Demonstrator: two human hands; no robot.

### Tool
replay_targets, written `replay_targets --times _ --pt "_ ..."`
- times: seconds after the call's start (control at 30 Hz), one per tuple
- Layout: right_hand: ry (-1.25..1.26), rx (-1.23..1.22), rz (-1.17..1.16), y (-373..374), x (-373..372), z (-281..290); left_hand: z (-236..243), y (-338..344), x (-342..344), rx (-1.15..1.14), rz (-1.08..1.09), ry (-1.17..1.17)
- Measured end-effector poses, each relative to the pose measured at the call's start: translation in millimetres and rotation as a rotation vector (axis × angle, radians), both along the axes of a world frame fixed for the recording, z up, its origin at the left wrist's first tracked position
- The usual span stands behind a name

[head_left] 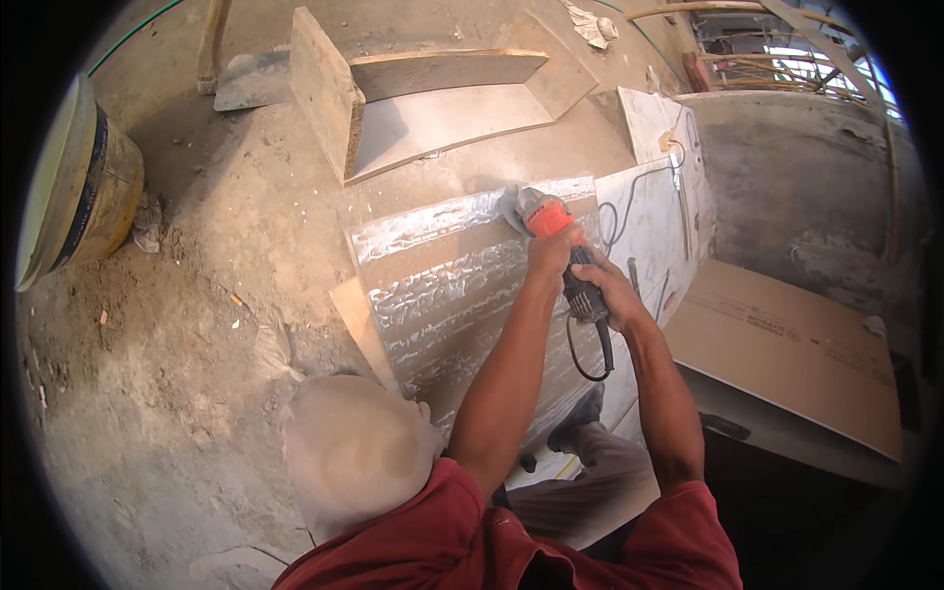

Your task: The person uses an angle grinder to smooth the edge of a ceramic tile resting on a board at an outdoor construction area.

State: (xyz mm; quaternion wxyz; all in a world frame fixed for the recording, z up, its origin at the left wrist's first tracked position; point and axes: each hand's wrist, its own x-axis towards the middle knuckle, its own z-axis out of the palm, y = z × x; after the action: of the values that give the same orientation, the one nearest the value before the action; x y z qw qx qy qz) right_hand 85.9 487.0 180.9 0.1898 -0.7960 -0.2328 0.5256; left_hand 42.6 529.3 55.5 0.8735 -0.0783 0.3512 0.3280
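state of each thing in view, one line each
left hand: closed around angle grinder near its front
right hand: closed around its rear
angle grinder: held; running or not unclear
power cord: bent in a loop
panel: white-streaked face up
brown sheet: printed face up
bucket: soiled outside

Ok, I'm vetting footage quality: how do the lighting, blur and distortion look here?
In the head view, the bright opening at upper right is washed out, the area below the brown board sinks into near-black shadow, the long plank at top looks bowed, and the grinder's disc looks smeared.
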Motion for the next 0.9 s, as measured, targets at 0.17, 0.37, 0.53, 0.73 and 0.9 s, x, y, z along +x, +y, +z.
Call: replay_targets --times 0.17,0.37,0.53,0.73,0.9 --pt "0.051 0.017 -0.01 -8 4 -3 4 -8 -4 -0.003 0.02 0.006" --pt "-0.05 0.169 -0.048 -29 -2 -27 -11 -13 -6 0.098 -0.04 -0.014" --pt "-0.06 0.233 -0.043 -32 -7 -37 -20 -10 -14 0.203 -0.063 -0.019" --pt "-0.109 0.287 -0.058 -33 -13 -48 -24 -3 -21 0.206 -0.174 0.019" --pt "-0.107 0.283 -0.042 -33 -14 -53 -30 -3 -23 0.196 -0.181 0.01"
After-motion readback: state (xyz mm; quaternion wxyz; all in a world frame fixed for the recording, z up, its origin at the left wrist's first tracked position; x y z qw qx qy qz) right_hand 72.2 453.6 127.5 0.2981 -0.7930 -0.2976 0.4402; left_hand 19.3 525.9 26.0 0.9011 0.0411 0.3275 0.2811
